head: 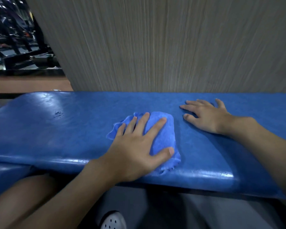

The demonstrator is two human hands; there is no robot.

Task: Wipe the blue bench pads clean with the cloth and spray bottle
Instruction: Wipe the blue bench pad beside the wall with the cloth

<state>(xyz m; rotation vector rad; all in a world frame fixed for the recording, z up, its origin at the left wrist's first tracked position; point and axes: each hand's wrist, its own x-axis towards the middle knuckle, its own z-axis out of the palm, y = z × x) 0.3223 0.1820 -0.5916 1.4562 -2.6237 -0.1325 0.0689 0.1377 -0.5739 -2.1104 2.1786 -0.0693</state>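
The blue bench pad (73, 129) ran left to right across the scene, its glossy vinyl catching light along the near rounded edge and at the far left, where a few droplets sat on the surface. A blue cloth (163, 134), bunched and frayed at its near edge, lay flat on the pad near the middle, reaching almost to the near edge. No spray bottle was in view.
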